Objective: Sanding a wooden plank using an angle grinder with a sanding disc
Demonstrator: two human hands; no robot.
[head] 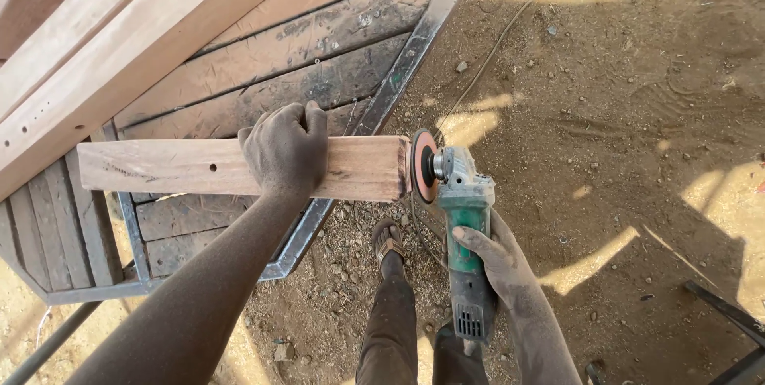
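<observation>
A short wooden plank (175,168) lies across the metal-framed wooden bench (319,58), its right end overhanging the edge. My left hand (285,150) is clamped over the plank near that end. My right hand (496,261) grips the body of a green angle grinder (462,225). The grinder's round sanding disc (423,166) sits right against the plank's cut end face. My foot in a sandal (388,240) stands on the dirt below.
Long pale planks (119,42) lie diagonally across the top left of the bench. A thin cable (494,46) runs over the dirt ground to the upper right. A dark metal bar (729,313) shows at the lower right corner.
</observation>
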